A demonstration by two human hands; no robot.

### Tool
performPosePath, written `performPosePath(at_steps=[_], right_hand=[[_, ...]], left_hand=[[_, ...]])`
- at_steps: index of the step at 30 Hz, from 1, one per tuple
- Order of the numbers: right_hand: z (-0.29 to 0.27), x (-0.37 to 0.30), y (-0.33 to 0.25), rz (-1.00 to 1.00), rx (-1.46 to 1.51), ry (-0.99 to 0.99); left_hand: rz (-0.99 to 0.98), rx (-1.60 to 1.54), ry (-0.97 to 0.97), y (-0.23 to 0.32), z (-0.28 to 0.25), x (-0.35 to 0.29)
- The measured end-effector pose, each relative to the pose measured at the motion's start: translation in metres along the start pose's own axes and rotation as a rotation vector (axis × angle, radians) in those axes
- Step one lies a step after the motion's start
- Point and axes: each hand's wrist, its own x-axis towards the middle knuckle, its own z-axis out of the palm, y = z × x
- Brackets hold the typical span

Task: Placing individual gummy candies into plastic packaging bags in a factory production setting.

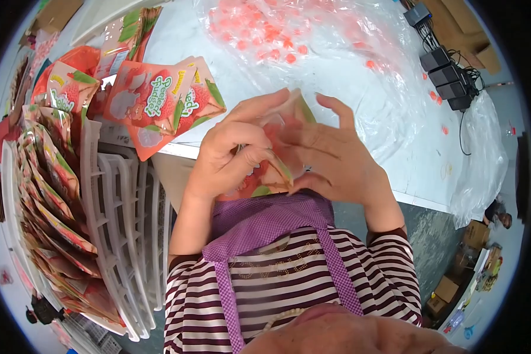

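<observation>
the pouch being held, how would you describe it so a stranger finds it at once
Find the white table, then the purple apron at its near edge. Just above the apron, the left hand grips a red pouch with green print, the blurred right hand overlapping it. Other pouches sit to the left; only this one is held.

We take this for a packing workshop. Left of the left hand point(227, 153) we see a crate point(92, 177) of printed pouches point(56, 177); beyond the right hand point(342, 153), small pink pieces point(291, 58) amid clear plastic point(389, 112).
</observation>
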Motion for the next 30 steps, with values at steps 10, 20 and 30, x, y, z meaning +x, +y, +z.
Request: performPosePath(at_steps=[10,20,30], right_hand=[[0.0,0.004,-0.008,-0.137,0.153,-0.134],[0.034,0.02,0.006,0.288,1.158,0.156],[0.042,0.033,-0.006,0.366,1.044,0.443]], left_hand=[[0.021,-0.172,-0.112,0.011,0.003,-0.012],[0.2,-0.599,0.17,0.012,-0.005,-0.022],[-0.389,0.023,0.5,0.05,-0.017,-0.076]])
